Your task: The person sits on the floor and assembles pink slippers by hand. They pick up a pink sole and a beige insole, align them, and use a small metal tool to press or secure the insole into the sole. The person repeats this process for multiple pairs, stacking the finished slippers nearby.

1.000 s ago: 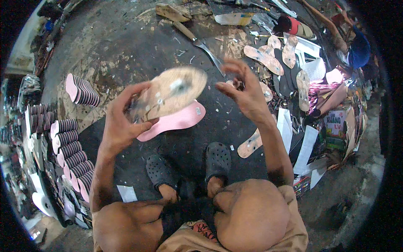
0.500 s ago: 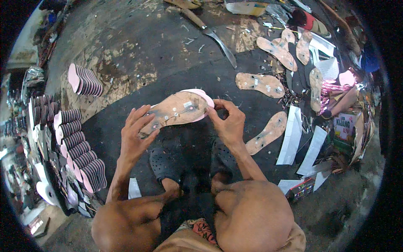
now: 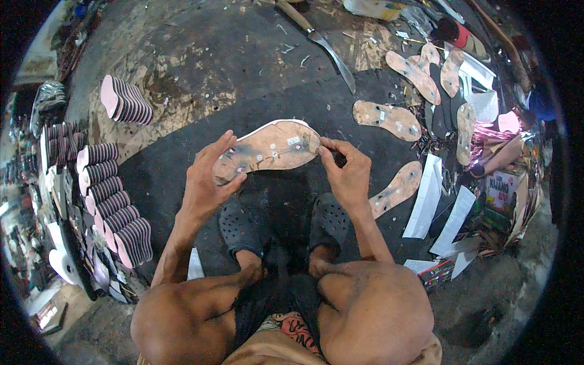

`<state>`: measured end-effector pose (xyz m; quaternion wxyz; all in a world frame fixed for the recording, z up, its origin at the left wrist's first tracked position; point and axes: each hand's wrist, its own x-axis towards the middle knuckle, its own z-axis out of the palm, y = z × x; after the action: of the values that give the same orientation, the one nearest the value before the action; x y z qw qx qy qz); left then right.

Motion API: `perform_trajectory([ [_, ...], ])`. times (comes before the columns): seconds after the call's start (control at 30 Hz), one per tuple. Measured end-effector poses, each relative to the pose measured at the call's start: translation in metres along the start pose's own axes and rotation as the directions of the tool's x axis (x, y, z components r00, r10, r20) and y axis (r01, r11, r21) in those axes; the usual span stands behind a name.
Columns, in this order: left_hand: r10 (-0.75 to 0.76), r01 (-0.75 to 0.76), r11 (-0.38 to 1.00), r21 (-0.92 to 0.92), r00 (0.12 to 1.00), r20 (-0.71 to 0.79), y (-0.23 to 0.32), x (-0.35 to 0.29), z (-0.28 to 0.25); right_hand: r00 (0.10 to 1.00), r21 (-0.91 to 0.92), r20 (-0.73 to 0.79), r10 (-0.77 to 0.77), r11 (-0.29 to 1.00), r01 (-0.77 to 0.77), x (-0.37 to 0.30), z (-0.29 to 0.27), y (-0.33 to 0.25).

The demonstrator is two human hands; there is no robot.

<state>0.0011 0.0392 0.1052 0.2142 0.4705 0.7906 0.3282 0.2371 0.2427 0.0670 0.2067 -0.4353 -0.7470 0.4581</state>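
Observation:
A tan sole-shaped template (image 3: 261, 152), dotted with small white patches and dark smudges, is held in front of me above the dark mat. A pink foam sole (image 3: 302, 122) lies beneath it, showing only as a thin rim along the far edge. My left hand (image 3: 208, 170) grips the heel-side left end, thumb at the near edge and fingers at the far edge. At the rounded right end, my right hand (image 3: 348, 169) pinches the edge between thumb and fingers.
Several more tan templates (image 3: 389, 120) lie to the right, among paper strips (image 3: 424, 194). A curved knife (image 3: 331, 52) rests at the far side. Stacks of pink-and-black soles (image 3: 131, 240) line the left, with another stack (image 3: 125, 100) farther off. A person's forearm (image 3: 505, 155) shows at right.
The template now covers the right end of the pink sole, which stuck out before. My right hand has moved slightly right along with that end.

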Motion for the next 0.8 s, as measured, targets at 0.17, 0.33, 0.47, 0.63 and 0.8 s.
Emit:
perform_trajectory([
  [0.17,-0.015,0.015,0.999,0.029,1.000,0.008,-0.003,0.003,0.007,0.991,0.083,0.077,0.107,0.990,-0.114,0.005,-0.008,0.010],
  [0.33,-0.005,0.005,1.000,-0.001,0.999,-0.048,-0.011,-0.001,0.013,0.998,0.096,-0.046,-0.043,0.994,0.047,0.000,0.001,0.015],
  [0.47,0.097,-0.093,0.995,0.048,0.992,-0.082,0.003,0.003,0.007,0.999,0.166,-0.042,0.017,0.986,-0.010,0.000,-0.014,-0.006],
  [0.63,0.161,-0.160,0.986,0.052,0.987,-0.010,0.029,0.021,-0.002,0.967,0.633,0.195,0.163,0.732,-0.251,0.013,-0.015,0.018],
  [0.8,0.238,-0.206,0.961,0.185,0.955,-0.176,0.010,0.043,-0.015,0.925,0.551,0.155,0.345,0.748,-0.371,0.041,-0.079,0.058],
])
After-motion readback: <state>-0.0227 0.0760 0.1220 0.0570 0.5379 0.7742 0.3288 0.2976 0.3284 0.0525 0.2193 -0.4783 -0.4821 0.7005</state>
